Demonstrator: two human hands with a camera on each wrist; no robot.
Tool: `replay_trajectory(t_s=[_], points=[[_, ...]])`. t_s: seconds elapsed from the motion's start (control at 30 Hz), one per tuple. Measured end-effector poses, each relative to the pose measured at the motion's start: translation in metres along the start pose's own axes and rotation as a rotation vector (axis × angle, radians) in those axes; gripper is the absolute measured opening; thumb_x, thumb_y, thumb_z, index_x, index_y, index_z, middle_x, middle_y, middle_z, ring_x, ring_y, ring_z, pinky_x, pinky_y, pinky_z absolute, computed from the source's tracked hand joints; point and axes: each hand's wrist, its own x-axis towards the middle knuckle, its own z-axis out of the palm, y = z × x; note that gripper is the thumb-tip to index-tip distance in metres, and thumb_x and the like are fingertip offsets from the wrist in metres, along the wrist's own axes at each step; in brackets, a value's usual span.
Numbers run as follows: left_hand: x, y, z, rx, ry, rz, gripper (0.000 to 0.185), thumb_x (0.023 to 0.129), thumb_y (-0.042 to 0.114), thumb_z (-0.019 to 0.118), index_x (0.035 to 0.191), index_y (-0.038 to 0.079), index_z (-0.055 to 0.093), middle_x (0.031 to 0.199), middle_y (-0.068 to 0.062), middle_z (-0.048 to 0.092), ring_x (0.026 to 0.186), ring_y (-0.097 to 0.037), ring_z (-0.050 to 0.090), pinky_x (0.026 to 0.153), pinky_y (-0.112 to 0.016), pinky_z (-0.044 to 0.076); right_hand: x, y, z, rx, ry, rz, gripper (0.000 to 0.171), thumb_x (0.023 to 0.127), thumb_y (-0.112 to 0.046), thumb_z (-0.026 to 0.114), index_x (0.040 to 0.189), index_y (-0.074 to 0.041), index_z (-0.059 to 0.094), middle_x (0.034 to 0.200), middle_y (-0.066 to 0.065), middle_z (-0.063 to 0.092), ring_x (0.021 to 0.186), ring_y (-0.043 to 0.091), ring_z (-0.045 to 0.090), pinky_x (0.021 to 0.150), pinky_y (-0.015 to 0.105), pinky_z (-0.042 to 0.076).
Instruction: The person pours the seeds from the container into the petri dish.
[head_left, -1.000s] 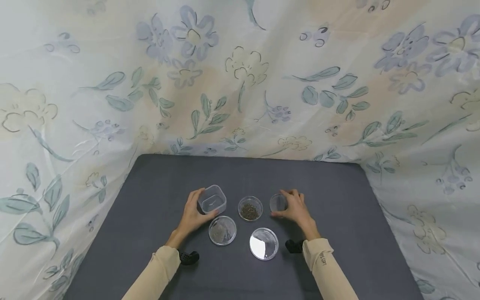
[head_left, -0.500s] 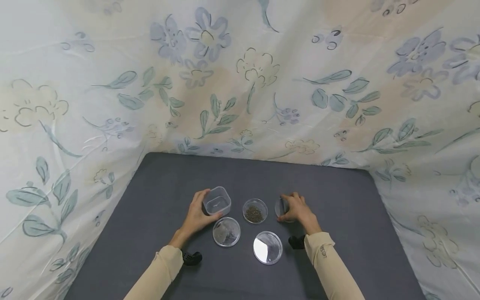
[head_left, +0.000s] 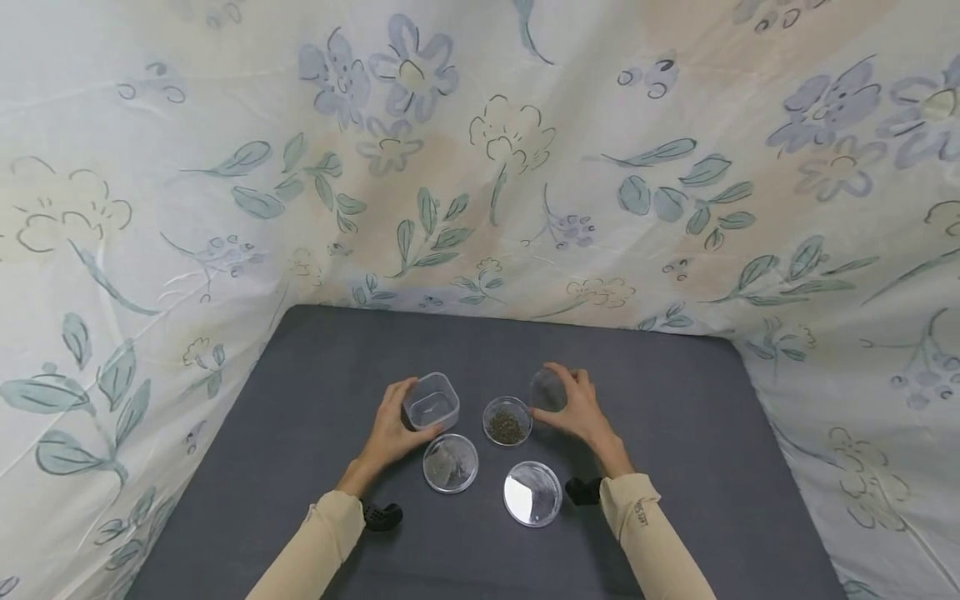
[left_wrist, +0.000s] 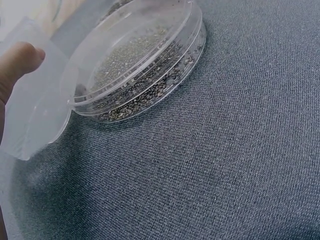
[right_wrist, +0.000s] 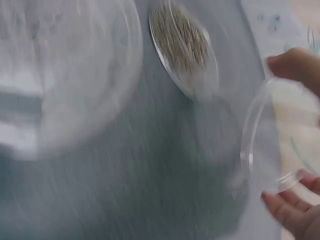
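My left hand (head_left: 412, 408) grips a square clear plastic container (head_left: 431, 402) that stands on the dark grey table (head_left: 675, 433); its thumb tip (left_wrist: 20, 55) presses the container wall (left_wrist: 30, 115). My right hand (head_left: 551, 402) holds a small round clear lid (head_left: 544, 385) lifted off the table and tilted, just right of an open round dish of dark seeds (head_left: 507, 422). In the blurred right wrist view the lid (right_wrist: 280, 140) sits between my fingertips (right_wrist: 292, 62), with the seed dish (right_wrist: 185, 50) beyond it.
A closed round dish of seeds (head_left: 450, 462) lies in front of the square container, seen close in the left wrist view (left_wrist: 140, 60). Another clear round dish (head_left: 532, 493) lies near my right wrist. Floral cloth (head_left: 480, 167) walls in the table on three sides.
My right hand has picked the small round lid up off the table and carried it left, toward the open seed dish. The left hand keeps its grip on the square container.
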Motion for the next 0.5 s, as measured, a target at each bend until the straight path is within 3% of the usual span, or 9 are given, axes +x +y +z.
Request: replay_trajectory(t_s=[0.17, 0.27, 0.5], points=[[-0.001, -0.001, 0.0, 0.005, 0.001, -0.004, 0.093, 0.07, 0.022, 0.095, 0.146, -0.003, 0.048, 0.139, -0.023, 0.051, 0.132, -0.042, 0.054, 0.111, -0.057, 0.046, -0.002, -0.018, 0.026, 0.206, 0.105, -0.099, 0.086, 0.075, -0.029, 0.091, 0.139, -0.003, 0.04, 0.136, 0.024, 0.046, 0.124, 0.043, 0.052, 0.102, 0.06, 0.049], [-0.001, -0.001, 0.001, 0.007, -0.004, -0.003, 0.093, 0.07, 0.023, 0.095, 0.146, -0.003, 0.047, 0.14, -0.022, 0.051, 0.132, -0.041, 0.054, 0.111, -0.057, 0.046, -0.005, -0.024, 0.04, 0.202, 0.12, -0.11, 0.087, 0.073, -0.033, 0.092, 0.134, -0.001, 0.039, 0.135, 0.021, 0.048, 0.128, 0.04, 0.051, 0.106, 0.058, 0.048], [-0.001, -0.001, 0.002, 0.007, -0.001, 0.005, 0.094, 0.069, 0.023, 0.095, 0.146, -0.004, 0.047, 0.139, -0.023, 0.051, 0.131, -0.042, 0.055, 0.11, -0.057, 0.047, -0.015, -0.029, 0.058, 0.179, 0.099, -0.035, 0.082, 0.069, -0.04, 0.094, 0.123, -0.01, 0.039, 0.149, 0.013, 0.05, 0.133, 0.037, 0.051, 0.109, 0.058, 0.046]])
